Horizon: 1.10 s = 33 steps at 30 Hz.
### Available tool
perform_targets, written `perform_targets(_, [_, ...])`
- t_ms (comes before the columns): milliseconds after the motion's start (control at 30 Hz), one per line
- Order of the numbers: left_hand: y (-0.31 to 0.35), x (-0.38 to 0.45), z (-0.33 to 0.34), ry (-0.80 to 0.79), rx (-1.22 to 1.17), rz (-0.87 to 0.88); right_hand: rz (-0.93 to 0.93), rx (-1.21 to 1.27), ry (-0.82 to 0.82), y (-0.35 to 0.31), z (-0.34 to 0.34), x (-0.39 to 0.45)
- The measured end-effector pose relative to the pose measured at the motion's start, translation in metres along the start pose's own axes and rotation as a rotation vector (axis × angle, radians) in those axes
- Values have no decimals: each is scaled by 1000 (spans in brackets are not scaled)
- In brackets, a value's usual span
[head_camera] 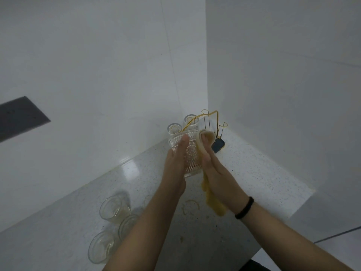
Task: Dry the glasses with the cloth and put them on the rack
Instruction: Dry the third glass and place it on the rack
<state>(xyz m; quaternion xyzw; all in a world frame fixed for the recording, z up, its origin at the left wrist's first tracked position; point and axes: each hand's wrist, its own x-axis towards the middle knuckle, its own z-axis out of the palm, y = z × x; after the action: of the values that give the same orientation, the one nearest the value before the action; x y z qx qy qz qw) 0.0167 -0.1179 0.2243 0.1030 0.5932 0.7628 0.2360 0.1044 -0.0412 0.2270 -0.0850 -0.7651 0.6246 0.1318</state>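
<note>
My left hand (pixel 174 163) grips a clear patterned glass (pixel 192 155), held up over the counter with its mouth tilted away from me. My right hand (pixel 216 171) presses a yellow cloth (pixel 213 204) against the glass's right side and rim, and the cloth's tail hangs below my wrist. Behind the glass stands a gold wire rack (pixel 212 122) on a dark base. Two glasses sit upside down on it, one to the left (pixel 174 128) and one further back (pixel 191 120).
Three clear glasses rest on the speckled counter at the lower left: one (pixel 114 208), one (pixel 127 225) partly behind my left forearm, one (pixel 101 247). White walls close in behind and to the right. The counter edge (pixel 273 237) runs at the right.
</note>
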Motion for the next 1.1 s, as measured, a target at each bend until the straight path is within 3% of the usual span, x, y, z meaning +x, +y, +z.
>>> perform_targets(133, [-9, -5, 4, -26, -1, -53, 289, 134, 103, -2, -17, 26])
perform_targets(333, [-2, 0, -6, -11, -69, -9, 75, 27, -16, 7, 4, 1])
perform_targets(433, [-10, -5, -3, -58, -53, -50, 206, 142, 51, 11, -9, 19])
perform_targets(533, [-9, -4, 2, 26, -19, -79, 344, 293, 70, 14, -16, 26])
perform_targets(667, [-1, 4, 4, 160, 231, -50, 244, 239, 125, 18, -14, 24])
perform_targets(733, [-3, 1, 6, 145, 278, -40, 167, 190, 128, 16, -10, 22])
perform_targets(867, [-3, -1, 6, 70, 154, 30, 55, 183, 91, 13, 4, 12])
perform_targets(967, [-6, -1, 2, 13, 29, 35, -14, 25, 76, 13, 4, 2])
perform_targets(1100, [-11, -9, 5, -5, -13, -20, 188, 131, 124, 11, -13, 19])
